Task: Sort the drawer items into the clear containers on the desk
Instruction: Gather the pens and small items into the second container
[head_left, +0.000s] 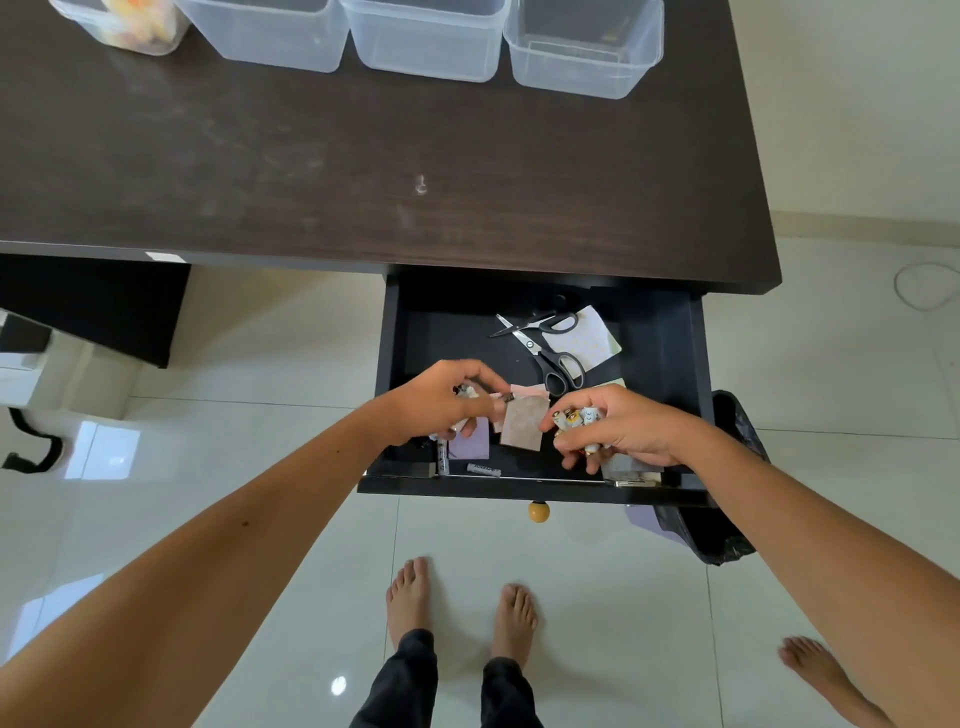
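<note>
Right hand clutching a bunch of batteries over the open drawer, print unreadable, left hand beside it pinching a battery, black scissors just beyond both grips

The dark drawer is pulled open under the desk top. Two black-handled scissors lie crossed at its back, partly on a pale note pad. Near the front lie paper squares: a brown one, a lilac one and a pink one. Two grey markers lie by the front wall. Four clear containers stand in a row on the desk; the leftmost holds something yellowish, perhaps small colourful pieces.
</note>
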